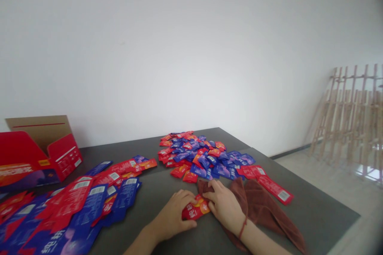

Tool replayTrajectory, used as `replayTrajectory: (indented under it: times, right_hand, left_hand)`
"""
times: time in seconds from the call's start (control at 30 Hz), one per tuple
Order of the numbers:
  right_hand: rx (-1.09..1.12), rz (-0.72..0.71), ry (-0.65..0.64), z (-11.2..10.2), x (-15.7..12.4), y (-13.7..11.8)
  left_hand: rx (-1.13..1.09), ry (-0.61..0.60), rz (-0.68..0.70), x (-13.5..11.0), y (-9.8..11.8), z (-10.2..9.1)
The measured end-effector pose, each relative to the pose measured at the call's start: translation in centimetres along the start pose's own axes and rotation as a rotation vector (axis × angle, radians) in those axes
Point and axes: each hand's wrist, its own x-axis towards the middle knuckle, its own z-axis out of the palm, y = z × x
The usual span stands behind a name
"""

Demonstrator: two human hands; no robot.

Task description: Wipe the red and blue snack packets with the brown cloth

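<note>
A red and orange packet [195, 208] with white print lies on the dark table between my two hands. My left hand [172, 215] grips its left end, with thumb and fingers curled round the edge. At its right end, my right hand [224, 204] presses bunched brown cloth [263, 207] against the packet; its fingers are bent over the cloth. The rest of the cloth trails to the right, under and beyond my right wrist, which wears a thin red string.
Behind my hands lies a heap of small red and blue packets [191, 155]. Long red and blue sachets [92, 203] overlap at the left, below an open red carton [64, 155]. More red sachets [274, 189] lie near the table's right edge. Wooden frames [350, 115] lean against the wall.
</note>
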Motion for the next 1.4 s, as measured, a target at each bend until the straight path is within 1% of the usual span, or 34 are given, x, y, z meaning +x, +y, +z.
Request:
replayTrajectory:
  times: [0.07,0.23,0.4,0.5,0.6,0.7,0.77,0.9,0.97,1.13,1.2,1.4]
  right_hand:
    - [-0.005,-0.022,-0.003,-0.1,-0.1,-0.2]
    - [-0.034,-0.167,-0.049,-0.3,-0.2,-0.9]
    - [-0.037,-0.142,-0.040,-0.1,0.0,-1.1]
    - [-0.022,-0.203,-0.047,-0.3,0.0,-0.9]
    - [-0.032,-0.269,-0.074,-1.0,-0.4,-0.2]
    - [-0.077,-0.228,-0.079,-1.4,-0.7,0.3]
    - [-0.099,-0.210,-0.072,-1.3,-0.6,0.1]
    - [-0.131,-0.273,-0.075,-0.4,0.1,-1.3]
    - [-0.150,-0.291,-0.076,-0.2,0.3,-1.5]
    - [-0.158,-0.282,-0.097,-1.3,0.1,-0.1]
    - [-0.166,-0.285,-0.111,-1.5,0.1,0.0]
    - [-0.200,-0.335,-0.125,-0.5,1.1,-1.7]
  left_hand:
    - [-0.004,-0.004,0.005,0.0,-0.1,0.0]
    - [0.021,-0.011,0.016,0.0,-0.1,0.1]
    - [0.028,-0.010,-0.007,0.1,0.0,0.1]
    - [0.035,-0.011,-0.031,0.2,0.0,0.1]
    - [0.020,0.001,-0.042,0.2,-0.1,0.2]
    - [-0.003,0.012,-0.033,0.2,-0.3,0.2]
    - [-0.010,0.009,-0.032,0.2,-0.3,0.3]
    - [0.009,0.015,-0.065,0.2,-0.2,0.3]
    - [0.013,0.027,-0.068,0.2,-0.3,0.4]
    - [-0.014,0.035,-0.028,0.2,-0.5,0.6]
    - [-0.018,0.033,-0.026,0.3,-0.6,0.6]
    - [-0.012,0.048,-0.033,0.3,-1.0,0.9]
